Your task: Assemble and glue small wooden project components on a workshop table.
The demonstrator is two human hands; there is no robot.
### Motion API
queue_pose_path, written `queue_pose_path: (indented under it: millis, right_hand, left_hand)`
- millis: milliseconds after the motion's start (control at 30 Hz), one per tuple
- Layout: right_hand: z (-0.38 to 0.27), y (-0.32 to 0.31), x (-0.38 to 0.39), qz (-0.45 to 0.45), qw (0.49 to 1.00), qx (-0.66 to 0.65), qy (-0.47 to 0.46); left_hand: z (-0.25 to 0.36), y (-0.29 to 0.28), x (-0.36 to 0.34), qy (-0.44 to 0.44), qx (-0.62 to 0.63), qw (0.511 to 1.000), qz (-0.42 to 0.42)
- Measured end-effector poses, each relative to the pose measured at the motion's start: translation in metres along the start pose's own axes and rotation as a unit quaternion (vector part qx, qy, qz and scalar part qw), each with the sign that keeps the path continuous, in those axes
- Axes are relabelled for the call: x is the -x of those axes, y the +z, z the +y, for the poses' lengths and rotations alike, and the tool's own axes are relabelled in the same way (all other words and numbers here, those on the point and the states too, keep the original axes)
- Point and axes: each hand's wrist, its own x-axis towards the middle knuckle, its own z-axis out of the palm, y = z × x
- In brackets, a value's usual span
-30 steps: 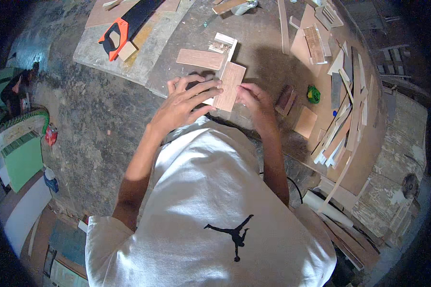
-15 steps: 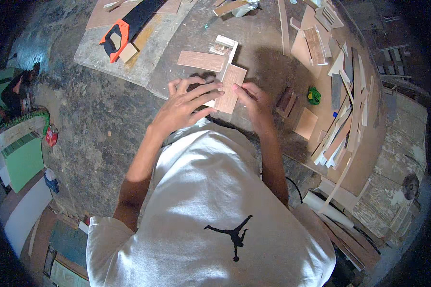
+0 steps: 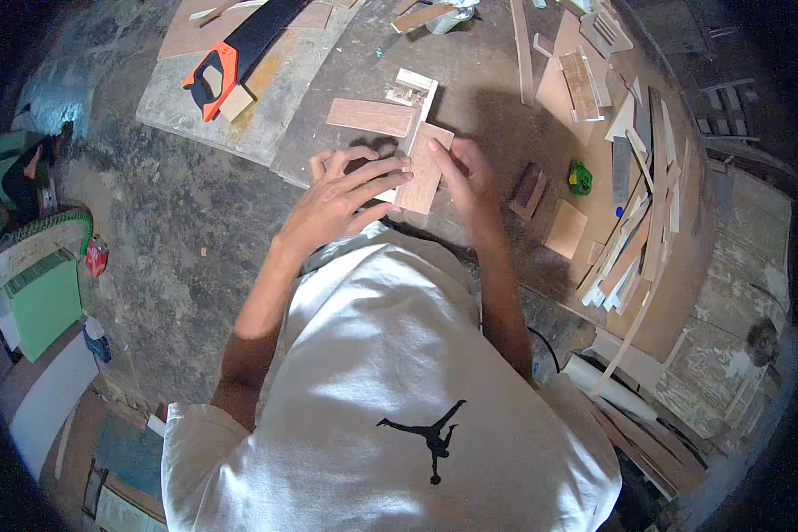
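Wooden board (image 3: 423, 183), saw (image 3: 259, 40), offcuts (image 3: 615, 270), perhaps tape measure (image 3: 580, 177)

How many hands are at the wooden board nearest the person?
2: the left hand at the left of the wooden board, the right hand at its right. No others show there.

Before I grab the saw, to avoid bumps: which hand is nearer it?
Left. In the picture, the left hand is below and right of the saw; the right hand, farther right.
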Motion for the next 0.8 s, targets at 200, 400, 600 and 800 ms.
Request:
queue_pose_path:
  millis: [200, 400, 600, 800]
  right_hand:
    - [0.014, 0.007, -0.040, 0.059, 0.988, 0.104, -0.097]
    - [0.004, 0.009, -0.042, 0.025, 0.990, 0.093, -0.106]
    - [-0.014, 0.009, -0.034, 0.007, 0.996, 0.089, -0.021]
    - [-0.005, 0.007, -0.039, -0.009, 0.997, 0.060, -0.037]
  left_hand:
    - [0.001, -0.001, 0.001, -0.005, 0.007, 1.000, 0.003]
    - [0.000, 0.000, 0.003, -0.010, 0.008, 1.000, -0.003]
    - [0.000, -0.002, 0.000, -0.004, 0.010, 1.000, 0.002]
    - [0.004, -0.002, -0.001, -0.009, 0.019, 1.000, 0.008]
